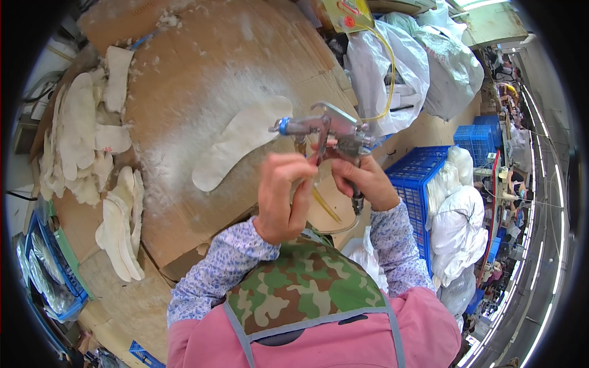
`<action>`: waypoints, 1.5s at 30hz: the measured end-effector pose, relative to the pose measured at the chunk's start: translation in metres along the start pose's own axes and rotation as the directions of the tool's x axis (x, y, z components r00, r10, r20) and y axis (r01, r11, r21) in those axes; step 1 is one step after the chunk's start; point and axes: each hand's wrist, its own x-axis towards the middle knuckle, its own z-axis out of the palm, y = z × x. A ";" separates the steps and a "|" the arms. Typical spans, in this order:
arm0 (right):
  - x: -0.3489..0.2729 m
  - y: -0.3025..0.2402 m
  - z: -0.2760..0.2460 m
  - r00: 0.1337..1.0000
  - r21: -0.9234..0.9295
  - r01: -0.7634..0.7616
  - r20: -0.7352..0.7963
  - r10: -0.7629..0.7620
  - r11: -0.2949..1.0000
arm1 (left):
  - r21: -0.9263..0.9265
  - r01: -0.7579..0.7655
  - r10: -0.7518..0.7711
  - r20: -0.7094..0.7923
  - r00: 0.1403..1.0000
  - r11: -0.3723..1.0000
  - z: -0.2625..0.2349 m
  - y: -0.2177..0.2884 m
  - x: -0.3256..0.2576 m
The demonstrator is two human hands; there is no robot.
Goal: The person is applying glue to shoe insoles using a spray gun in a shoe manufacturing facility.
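Note:
My right hand (371,182) is wrapped round the handle of a metal spray gun (343,132), whose blue-ringed nozzle points left over the board. Close to the gun's left side, my left hand (286,193) has curled fingers drawn in toward the thumb. Its fingertips are blurred, and whether something is between them I cannot make out. A yellowish tube (326,205) hangs below the gun. Beyond my left hand, a single cream insole (242,144) lies flat on the cardboard (202,80), which is dusted with white residue around it.
A heap of fleecy insoles (80,132) lies at the left, with a smaller stack (123,224) nearer me. A yellow can (346,13) with a tube stands at the far side. White plastic bags (392,67) and a blue crate (420,175) line the right.

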 end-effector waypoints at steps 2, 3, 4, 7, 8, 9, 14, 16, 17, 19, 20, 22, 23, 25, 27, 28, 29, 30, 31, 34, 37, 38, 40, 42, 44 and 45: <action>0.001 -0.011 0.008 0.997 0.081 0.051 -0.067 -0.045 0.995 | -0.140 0.247 -0.220 0.186 0.958 0.959 0.005 -0.007 -0.029; 0.002 -0.014 0.006 0.997 0.084 0.073 -0.043 -0.070 0.994 | -0.174 0.427 -0.353 0.340 0.871 0.887 0.010 -0.010 -0.037; 0.004 -0.016 0.003 0.995 0.088 0.099 -0.018 -0.098 0.991 | -0.177 0.592 -0.451 0.490 0.746 0.786 0.017 -0.014 -0.041; 0.008 -0.017 0.002 0.995 0.025 0.100 -0.024 -0.099 0.995 | -0.330 0.826 -0.543 0.631 0.554 0.457 0.038 -0.023 -0.045; 0.010 -0.018 0.003 0.994 0.025 0.101 -0.037 -0.100 0.995 | -0.335 0.826 -0.546 0.628 0.555 0.454 0.042 -0.024 -0.044; 0.011 -0.019 0.005 0.993 0.047 0.108 -0.050 -0.106 0.993 | -0.372 0.829 -0.552 0.621 0.556 0.417 0.045 -0.023 -0.042; 0.015 -0.019 0.009 0.992 0.103 0.102 -0.079 -0.094 0.989 | -0.453 0.817 -0.574 0.584 0.574 0.356 0.055 -0.024 -0.036; 0.018 -0.017 0.007 0.992 0.112 0.103 -0.091 -0.093 0.988 | -0.470 0.816 -0.584 0.576 0.572 0.335 0.057 -0.025 -0.037; 0.019 -0.016 0.006 0.992 0.111 0.106 -0.079 -0.097 0.988 | -0.485 0.815 -0.593 0.570 0.570 0.317 0.058 -0.025 -0.037; 0.021 -0.015 0.006 0.993 0.110 0.107 -0.064 -0.100 0.988 | -0.514 0.809 -0.603 0.561 0.568 0.285 0.060 -0.026 -0.038; 0.022 -0.015 0.007 0.993 0.097 0.097 -0.078 -0.090 0.991 | -0.540 0.802 -0.611 0.554 0.566 0.254 0.061 -0.027 -0.038; 0.024 -0.015 0.008 0.993 0.085 0.086 -0.090 -0.079 0.993 | -0.555 0.793 -0.615 0.541 0.574 0.252 0.062 -0.027 -0.038; 0.025 -0.014 0.008 0.993 0.084 0.085 -0.083 -0.078 0.993 | -0.568 0.784 -0.617 0.531 0.581 0.249 0.062 -0.027 -0.039; 0.026 -0.014 0.008 0.994 0.082 0.085 -0.072 -0.079 0.993 | -0.583 0.776 -0.618 0.524 0.586 0.242 0.064 -0.030 -0.040; 0.027 -0.015 0.008 0.993 0.122 0.110 -0.056 -0.104 0.986 | -0.596 0.768 -0.617 0.520 0.591 0.234 0.064 -0.032 -0.041; 0.028 -0.015 0.008 0.993 0.122 0.110 -0.054 -0.104 0.986 | -0.605 0.764 -0.619 0.517 0.591 0.223 0.064 -0.033 -0.041; 0.029 -0.016 0.008 0.994 0.113 0.106 -0.049 -0.101 0.988 | -0.615 0.759 -0.621 0.515 0.591 0.212 0.064 -0.033 -0.041; 0.030 -0.015 0.009 0.994 0.105 0.102 -0.042 -0.098 0.989 | -0.616 0.758 -0.623 0.512 0.591 0.213 0.064 -0.034 -0.042; 0.031 -0.015 0.010 0.994 0.105 0.101 -0.039 -0.097 0.989 | -0.620 0.755 -0.627 0.505 0.593 0.215 0.064 -0.035 -0.043; 0.034 -0.014 0.013 0.995 0.070 0.099 -0.039 -0.097 0.993 | -0.619 0.753 -0.639 0.489 0.593 0.225 0.062 -0.035 -0.043; 0.036 -0.019 0.023 0.995 0.046 0.095 -0.047 -0.093 0.994 | -0.566 0.783 -0.660 0.489 0.570 0.257 0.052 -0.032 -0.041; 0.035 -0.020 0.023 0.996 -0.022 0.075 -0.053 -0.076 0.997 | -0.517 0.810 -0.672 0.499 0.547 0.276 0.047 -0.031 -0.041; 0.037 -0.017 0.025 0.998 -0.073 0.064 -0.019 -0.066 0.995 | -0.405 0.848 -0.659 0.541 0.523 0.341 0.025 -0.032 -0.044; 0.034 -0.009 0.025 1.000 -0.176 0.019 -0.021 -0.023 0.984 | -0.282 0.874 -0.652 0.585 0.483 0.395 -0.004 -0.041 -0.054; 0.032 0.002 0.036 1.000 -0.169 0.022 -0.002 -0.023 0.985 | 0.093 0.504 -0.513 0.160 0.843 0.858 -0.038 -0.066 -0.084; 0.029 0.007 0.044 1.000 -0.200 0.022 0.003 -0.022 0.980 | 0.233 0.493 -0.500 -0.028 0.865 0.838 -0.060 -0.083 -0.096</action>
